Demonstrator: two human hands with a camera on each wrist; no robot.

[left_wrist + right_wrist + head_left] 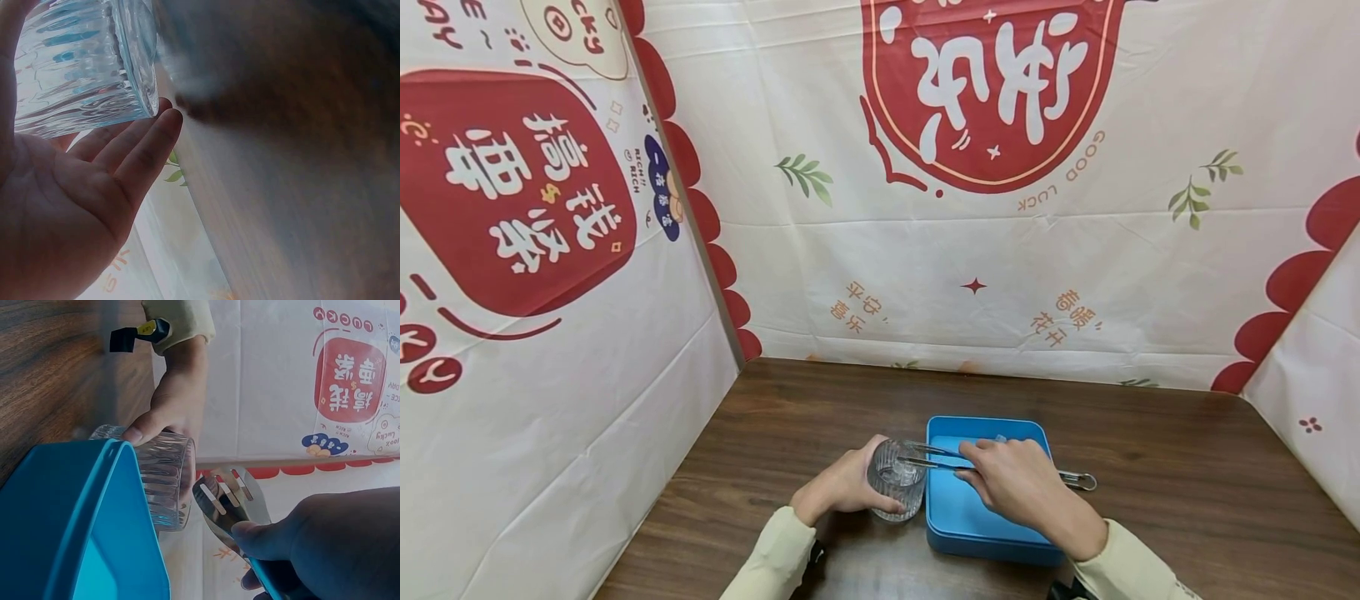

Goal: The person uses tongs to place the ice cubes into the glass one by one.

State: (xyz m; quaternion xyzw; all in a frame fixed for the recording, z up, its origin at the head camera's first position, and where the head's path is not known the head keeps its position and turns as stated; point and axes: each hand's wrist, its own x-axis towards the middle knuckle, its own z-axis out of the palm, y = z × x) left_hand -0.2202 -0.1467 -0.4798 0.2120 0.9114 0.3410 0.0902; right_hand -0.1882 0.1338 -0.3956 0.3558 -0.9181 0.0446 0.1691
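Observation:
A clear ribbed glass [901, 498] stands against the left side of a blue rectangular box [981, 546]. My left hand [844, 482] holds the glass from the left, thumb on the near side and fingers round the far side. My right hand [1018, 483] grips metal tongs [938, 464] above the box. The arms of the tongs point left, their tips over the mouth of the glass. In the right wrist view the slotted head of the tongs [215, 499] is just beyond the rim of the glass [162, 481]. A small clear piece [1001, 438] shows in the box, partly hidden by my right hand.
The dark wooden table [805, 400] runs back to a printed white cloth [925, 283] with red designs. Another cloth [572, 417] hangs along the left side, and one more [1311, 375] on the right. The tongs' wire loop [1081, 481] sticks out past the box's right edge.

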